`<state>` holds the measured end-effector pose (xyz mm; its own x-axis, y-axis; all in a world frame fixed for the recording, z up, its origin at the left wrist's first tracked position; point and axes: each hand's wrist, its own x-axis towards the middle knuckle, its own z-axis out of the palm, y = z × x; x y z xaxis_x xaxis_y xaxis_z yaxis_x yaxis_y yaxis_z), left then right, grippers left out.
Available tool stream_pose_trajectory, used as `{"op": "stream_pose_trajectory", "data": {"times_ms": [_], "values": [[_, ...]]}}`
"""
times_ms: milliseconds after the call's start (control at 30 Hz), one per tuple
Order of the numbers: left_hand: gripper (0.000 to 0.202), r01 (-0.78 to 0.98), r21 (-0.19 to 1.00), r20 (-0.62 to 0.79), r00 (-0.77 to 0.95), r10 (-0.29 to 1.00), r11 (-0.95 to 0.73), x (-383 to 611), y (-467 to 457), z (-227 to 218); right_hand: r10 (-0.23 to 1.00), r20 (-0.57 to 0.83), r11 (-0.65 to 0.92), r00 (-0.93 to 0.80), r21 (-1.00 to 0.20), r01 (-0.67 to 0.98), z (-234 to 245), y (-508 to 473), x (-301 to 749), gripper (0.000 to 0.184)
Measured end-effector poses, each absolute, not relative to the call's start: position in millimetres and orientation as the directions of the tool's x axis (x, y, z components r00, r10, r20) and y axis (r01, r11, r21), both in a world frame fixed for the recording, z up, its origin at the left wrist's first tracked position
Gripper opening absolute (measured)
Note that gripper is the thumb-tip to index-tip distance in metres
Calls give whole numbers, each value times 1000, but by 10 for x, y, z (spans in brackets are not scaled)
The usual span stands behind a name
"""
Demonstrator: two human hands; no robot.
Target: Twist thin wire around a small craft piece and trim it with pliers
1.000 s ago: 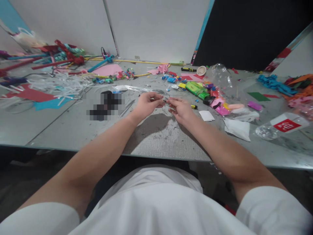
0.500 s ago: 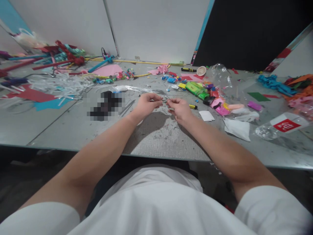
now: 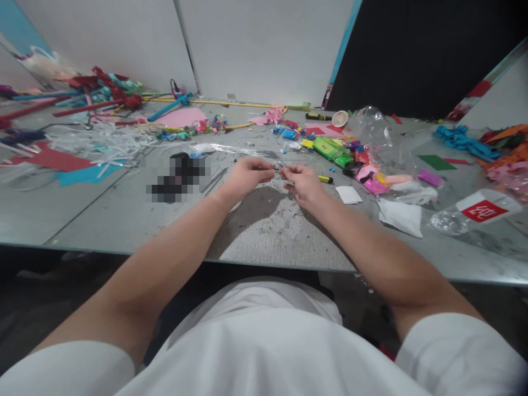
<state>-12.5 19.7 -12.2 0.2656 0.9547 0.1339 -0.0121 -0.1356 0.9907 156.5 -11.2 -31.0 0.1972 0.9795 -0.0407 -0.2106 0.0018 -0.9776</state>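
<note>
My left hand (image 3: 252,174) and my right hand (image 3: 302,182) meet almost tip to tip above the middle of the table. Thumb and forefinger are pinched together on each. A thin strand (image 3: 278,167), wire-like and mostly covered by the fingertips, runs between them; its exact kind is too small to tell. Just behind the hands lie long shiny silver strands (image 3: 243,150). A yellow-and-black tool handle (image 3: 325,179) rests beside my right hand. Dark thin sticks (image 3: 214,181) lie to the left of my left hand.
Bright clay packets (image 3: 330,148) and scraps spread behind and right of my hands. Farther right are a folded white paper (image 3: 348,194), a white packet (image 3: 400,217) and a plastic bottle (image 3: 474,212) on its side. White strips (image 3: 103,140) and a blurred-out dark object (image 3: 177,179) lie left.
Both hands hold nearly the same place, fingertips still pinched. Only tiny finger shifts show, and the strand between them is less visible now.
</note>
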Motion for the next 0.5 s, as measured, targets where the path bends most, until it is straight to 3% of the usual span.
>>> {"op": "stream_pose_trajectory", "data": {"times_ms": [500], "values": [[17,-95,995,48,329,943,-18,-180,199,-54,985,-68,-22,157,-960,-279,-290,-71,1593,18]]}}
